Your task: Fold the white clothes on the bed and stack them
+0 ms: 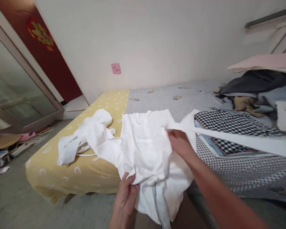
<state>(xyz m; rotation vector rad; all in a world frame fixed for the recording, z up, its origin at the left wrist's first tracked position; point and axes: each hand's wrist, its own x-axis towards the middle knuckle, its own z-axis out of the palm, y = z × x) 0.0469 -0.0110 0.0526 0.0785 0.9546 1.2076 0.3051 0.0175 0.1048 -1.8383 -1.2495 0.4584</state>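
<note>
From where I stand, the white garment [143,143] starts bunched on the yellow sheet [45,168] and spreads rightward across the bed, its near part hanging over the side. The left hand [128,190] pinches that near part. Apart from it, the blurred right hand [178,141] grips a long white strip [240,138] that crosses folded checked cloth [233,124], beside heaped clothes [259,84].

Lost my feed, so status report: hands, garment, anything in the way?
Left hand gripping white garment; right hand on it too, grip blurred. Garment rumpled, partly hanging off bed. Possible obstruction: folded checked cloth, close right.
</note>
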